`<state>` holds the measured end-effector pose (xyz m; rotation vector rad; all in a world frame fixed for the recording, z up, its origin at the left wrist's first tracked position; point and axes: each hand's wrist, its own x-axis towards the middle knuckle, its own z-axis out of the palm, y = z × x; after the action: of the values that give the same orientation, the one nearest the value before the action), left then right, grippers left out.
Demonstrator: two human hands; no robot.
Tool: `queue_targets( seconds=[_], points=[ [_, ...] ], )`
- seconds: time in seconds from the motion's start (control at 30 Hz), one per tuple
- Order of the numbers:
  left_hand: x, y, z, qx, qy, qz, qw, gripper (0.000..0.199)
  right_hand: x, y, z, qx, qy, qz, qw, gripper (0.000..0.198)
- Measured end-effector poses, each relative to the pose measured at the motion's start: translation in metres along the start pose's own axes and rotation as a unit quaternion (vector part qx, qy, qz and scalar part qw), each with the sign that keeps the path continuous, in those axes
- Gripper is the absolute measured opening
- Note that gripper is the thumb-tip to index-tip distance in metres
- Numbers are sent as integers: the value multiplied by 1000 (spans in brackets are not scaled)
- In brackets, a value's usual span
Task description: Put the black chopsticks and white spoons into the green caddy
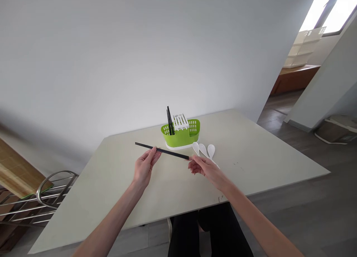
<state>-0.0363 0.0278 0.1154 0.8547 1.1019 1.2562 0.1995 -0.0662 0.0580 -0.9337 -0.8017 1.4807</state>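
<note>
A pair of black chopsticks (174, 153) lies slantwise between my hands, above the table. My left hand (145, 163) pinches it near the middle, thumb on top. At its thicker right end, my right hand (203, 165) has thumb and fingers closed on the tip. Behind them stands a green utensil holder (180, 139) with a white slotted rack (180, 121) on top. More black chopsticks (169, 121) stand upright in its left compartment. Three white spoons (211, 150) lie beside the holder, their handles partly hidden by my right hand.
The pale table (264, 156) reaches to a white wall (139, 64) at the back. On the left is a metal rack (55, 190) by a woven mat (19, 168). A bin (337, 130) stands on the floor at the right.
</note>
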Motion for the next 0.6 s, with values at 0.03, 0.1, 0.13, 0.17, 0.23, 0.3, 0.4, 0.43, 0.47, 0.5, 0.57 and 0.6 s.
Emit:
queue_targets(
  seconds=[0.03,0.1,0.13,0.17,0.23,0.3,0.4,0.43,0.47,0.5,0.57,0.6],
  points=[
    [2,0,0,-5,3,-1,1000,13,0,-1,0,-4,4,-2,1000,43],
    [3,0,-1,-14,7,-2,1000,13,-1,-3,0,-12,12,-6,1000,43],
    [4,0,0,-17,8,-4,1000,12,-1,-3,0,-18,17,-8,1000,43],
    [4,0,0,-19,9,-5,1000,12,-1,-4,0,-25,20,-11,999,43],
    [3,1,0,-21,8,-7,1000,11,0,-4,0,-48,23,-15,998,46],
    [2,1,0,-20,8,-10,1000,9,1,-5,1,-77,25,-24,996,50],
    [-1,1,0,-10,3,-11,1000,10,2,-6,6,-128,22,-51,990,53],
    [-2,0,-1,-7,1,-10,1000,10,2,-7,8,-143,21,-61,988,53],
    [-3,0,-1,-6,-2,-9,1000,11,2,-7,10,-155,21,-69,985,53],
    [-4,-1,-2,-5,-3,-8,1000,11,3,-7,12,-163,23,-74,984,52],
    [-6,-3,-3,-5,-2,-7,1000,11,3,-5,17,-164,41,-76,983,51],
    [-7,-3,-4,-4,-4,-7,1000,11,3,-4,19,-159,53,-75,983,51]
  ],
)
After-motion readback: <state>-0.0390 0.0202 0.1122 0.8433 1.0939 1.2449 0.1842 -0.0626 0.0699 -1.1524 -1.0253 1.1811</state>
